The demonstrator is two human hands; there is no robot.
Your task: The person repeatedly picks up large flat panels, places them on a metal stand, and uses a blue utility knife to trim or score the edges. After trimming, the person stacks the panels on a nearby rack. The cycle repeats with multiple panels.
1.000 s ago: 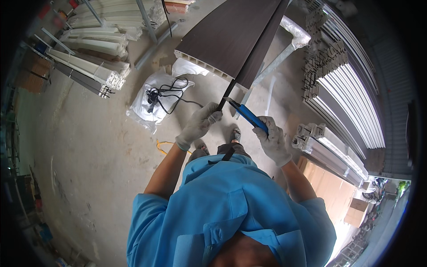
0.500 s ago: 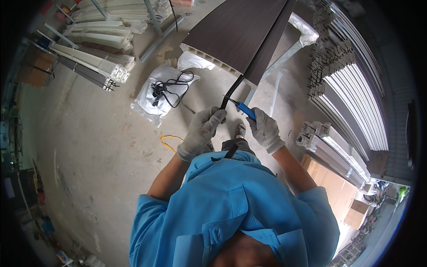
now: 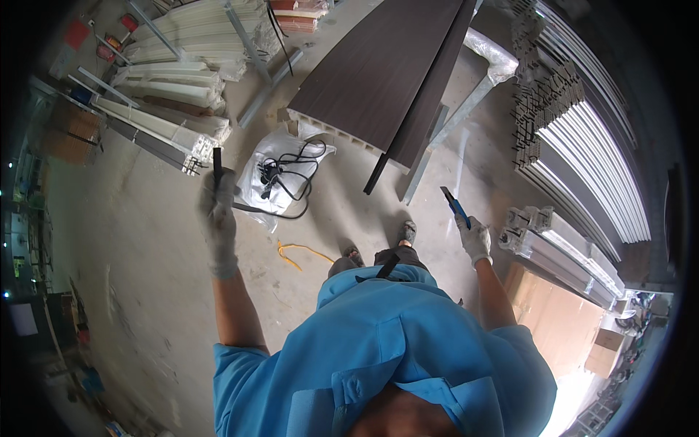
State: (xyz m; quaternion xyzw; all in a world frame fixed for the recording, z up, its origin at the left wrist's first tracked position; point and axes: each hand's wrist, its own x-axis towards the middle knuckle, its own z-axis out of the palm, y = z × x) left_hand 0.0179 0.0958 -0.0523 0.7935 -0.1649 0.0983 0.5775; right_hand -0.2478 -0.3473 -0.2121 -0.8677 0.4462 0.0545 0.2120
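My left hand (image 3: 218, 211), in a whitish work glove, is closed round a black flexible strip (image 3: 217, 159) whose end sticks up past the fingers. A dark length trails from beside that hand to the right, along the edge of a white plastic bag. Out to the right, my gloved right hand (image 3: 475, 239) grips a blue utility knife (image 3: 459, 207) with its blade out, pointing up and away from me. Between the hands, a short black strip (image 3: 376, 173) juts from the near end of a dark brown panel (image 3: 378, 80). Neither hand touches the panel.
Metal stand legs (image 3: 462, 105) show beside the panel. On the white bag (image 3: 255, 175) lies a tangled black cord (image 3: 273, 175); a yellow strap (image 3: 291, 251) is on the floor. Stacked profiles (image 3: 590, 167) line the right, near a cardboard box (image 3: 553, 306). Wrapped white lengths (image 3: 175, 87) lie far left.
My hands have moved apart, the left one leftward with the black strip, the right one rightward with the knife. The strip is now severed, leaving a short piece at the panel.
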